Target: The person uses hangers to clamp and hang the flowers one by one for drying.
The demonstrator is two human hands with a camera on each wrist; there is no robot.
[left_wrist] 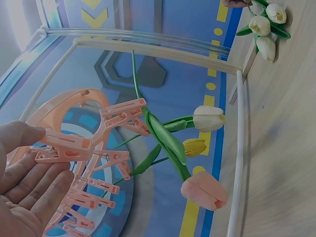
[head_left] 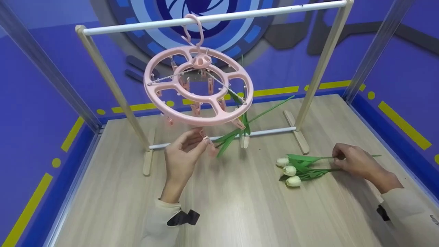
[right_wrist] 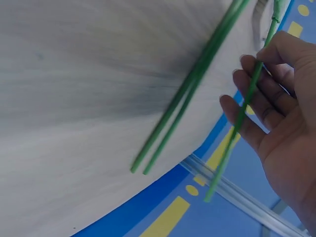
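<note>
My left hand point(head_left: 181, 154) pinches the handle end of a pink clothespin point(left_wrist: 64, 145) between thumb and fingers, at the front of a round pink clip hanger point(head_left: 202, 120). Nothing is visibly gripped in that clothespin's jaws. Neighbouring clips hold artificial tulips hanging heads down: a pink tulip point(left_wrist: 203, 191), a white tulip point(left_wrist: 209, 118) and a yellow tulip point(left_wrist: 194, 147). At the right of the table, my right hand point(head_left: 358, 161) pinches the green stem point(right_wrist: 242, 113) of one white tulip point(head_left: 282, 162). Two other white tulips point(head_left: 291, 175) lie beside it on the tabletop.
A white crossbar point(head_left: 240, 14) on wooden posts point(head_left: 322, 65) carries the hanger by its pink hook point(head_left: 199, 31). A low white rail point(head_left: 271, 131) joins the stand's feet. Blue patterned walls point(head_left: 41, 120) enclose the wooden table point(head_left: 240, 206).
</note>
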